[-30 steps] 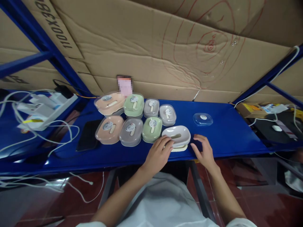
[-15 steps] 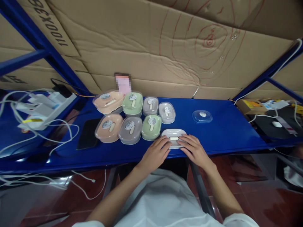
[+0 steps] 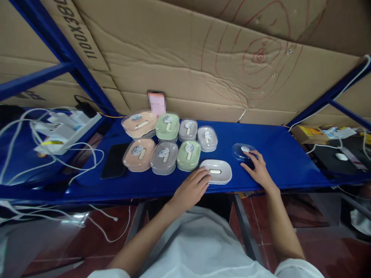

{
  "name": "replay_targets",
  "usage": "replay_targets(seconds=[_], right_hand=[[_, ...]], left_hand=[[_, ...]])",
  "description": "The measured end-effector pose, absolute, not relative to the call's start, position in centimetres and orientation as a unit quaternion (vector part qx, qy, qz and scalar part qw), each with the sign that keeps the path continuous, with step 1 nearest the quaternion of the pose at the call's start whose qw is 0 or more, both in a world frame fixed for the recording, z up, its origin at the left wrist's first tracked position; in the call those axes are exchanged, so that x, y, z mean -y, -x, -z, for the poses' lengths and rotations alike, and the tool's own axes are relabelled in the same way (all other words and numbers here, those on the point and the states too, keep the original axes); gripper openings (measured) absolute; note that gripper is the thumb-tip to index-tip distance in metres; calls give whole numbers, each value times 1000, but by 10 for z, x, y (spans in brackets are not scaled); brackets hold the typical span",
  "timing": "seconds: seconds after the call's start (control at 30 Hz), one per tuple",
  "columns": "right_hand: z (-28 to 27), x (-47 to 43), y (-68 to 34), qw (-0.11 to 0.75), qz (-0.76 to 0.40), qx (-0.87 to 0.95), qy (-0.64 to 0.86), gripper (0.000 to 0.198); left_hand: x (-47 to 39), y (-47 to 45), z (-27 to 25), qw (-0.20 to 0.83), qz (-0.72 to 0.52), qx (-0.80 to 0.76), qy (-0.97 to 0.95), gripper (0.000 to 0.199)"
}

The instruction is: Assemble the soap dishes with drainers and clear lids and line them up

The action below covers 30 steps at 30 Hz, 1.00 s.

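A pale grey oval dish (image 3: 227, 168) with a cream bar in its middle lies uncovered near the table's front edge. My left hand (image 3: 191, 189) rests its outstretched fingers over the dish's left end, loosely and without a visible grip. To the right, a clear plastic lid (image 3: 238, 150) with a round white sticker is held at its right side by my right hand (image 3: 259, 172). Its fingers lie over the sticker end and the thumb is at the near side, so part of the lid is covered.
Several lidded boxes stand left and behind, including a peach box (image 3: 139, 158), a grey box (image 3: 164, 162) and a green box (image 3: 188, 156). A black tablet-like slab (image 3: 113, 160) lies left of them. Farther left are a power strip (image 3: 78, 129) and white cables. Cardboard (image 3: 174, 77) backs the table.
My right hand has left the pale grey dish and moved right to the clear lid, which has shifted slightly left and nearer. My left hand stays on the dish. The view has shifted a little.
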State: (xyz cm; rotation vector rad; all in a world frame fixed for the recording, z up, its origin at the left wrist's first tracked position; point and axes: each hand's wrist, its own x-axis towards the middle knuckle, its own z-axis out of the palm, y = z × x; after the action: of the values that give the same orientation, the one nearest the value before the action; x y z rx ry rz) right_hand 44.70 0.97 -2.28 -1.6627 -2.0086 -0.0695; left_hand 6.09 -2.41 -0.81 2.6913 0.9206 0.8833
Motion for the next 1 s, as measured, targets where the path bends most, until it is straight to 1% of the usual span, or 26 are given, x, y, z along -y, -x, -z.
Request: replay_targets(seconds=[0.13, 0.3, 0.43, 0.53, 0.57, 0.63, 0.7, 0.77, 0.9, 1.0], right_hand=[[22, -8, -434, 284, 21, 742, 607, 59], [22, -9, -421, 285, 31, 751, 594, 49], [19, -6, -414, 317, -37, 747, 582, 48], [16, 1, -403, 371, -78, 714, 589, 38], [15, 4, -398, 377, -82, 708, 591, 37], [15, 6, -388, 356, -75, 727, 582, 39], [17, 5, -382, 314, -58, 762, 563, 45], [19, 2, -379, 298, -46, 772, 560, 49], [21, 0, -379, 334, -28, 736, 589, 46], [16, 9, -373, 373, -54, 723, 579, 44]], left_hand=[[23, -62, 10, 75, -298, -305, -902, 25], [23, -62, 11, 79, -297, -305, -902, 21], [24, -62, 9, 78, -303, -311, -897, 20], [26, -62, 9, 74, -320, -318, -889, 21], [26, -62, 9, 72, -326, -317, -888, 22], [26, -62, 11, 69, -332, -316, -886, 23], [26, -62, 12, 65, -331, -319, -886, 23], [26, -62, 13, 61, -328, -320, -887, 22], [26, -63, 14, 45, -333, -318, -887, 22], [27, -64, 15, 33, -333, -325, -885, 26]])
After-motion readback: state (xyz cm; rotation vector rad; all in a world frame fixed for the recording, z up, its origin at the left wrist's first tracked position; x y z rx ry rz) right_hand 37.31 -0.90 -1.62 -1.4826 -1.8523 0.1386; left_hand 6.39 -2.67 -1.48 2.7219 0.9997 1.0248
